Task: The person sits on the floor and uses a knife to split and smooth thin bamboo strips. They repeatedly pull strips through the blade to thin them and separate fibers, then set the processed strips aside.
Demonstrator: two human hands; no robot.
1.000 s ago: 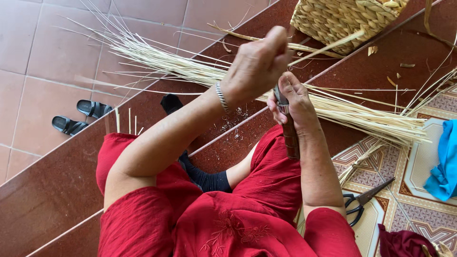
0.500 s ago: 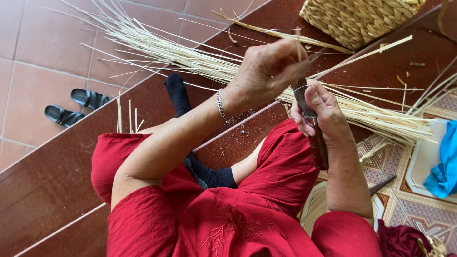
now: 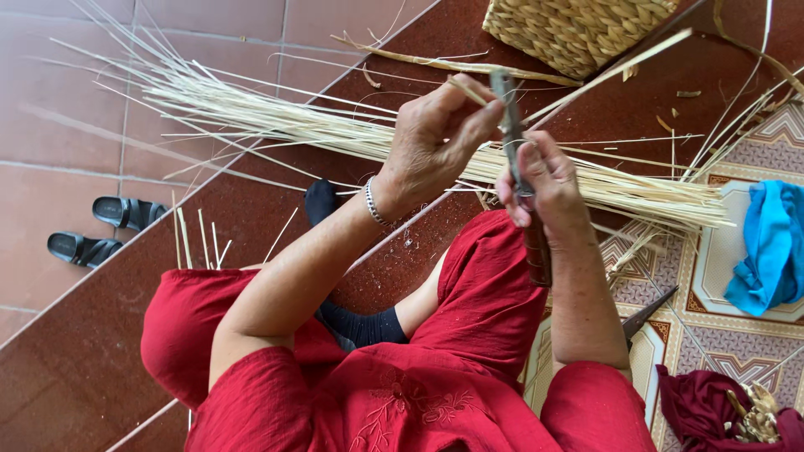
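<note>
The left hand is raised over the lap, its fingers pinched shut on the near end of a single pale strip that runs up and to the right toward the basket. The right hand sits just beside it, touching or nearly touching at the fingertips, with the fingers wrapped tight around a knife; the blade points up between the 2 hands and meets the strip where the left hand pinches it, while the dark handle end sticks out below the fist along the forearm. A silver bracelet circles the left wrist.

Under both hands a thick bundle of straw lies across the steps, fanned out at the left over the pink tiles and gathered tighter at the right, where it reaches the patterned floor. A woven basket stands at the top edge, beyond the hands. The person wears red clothes and dark socks.

A pair of black sandals rests on the tiles at the left, well apart from the work. At the right a blue cloth lies on the patterned floor, and the tips of scissors show just beside the right forearm. A dark red cloth is bunched in the bottom right corner.
</note>
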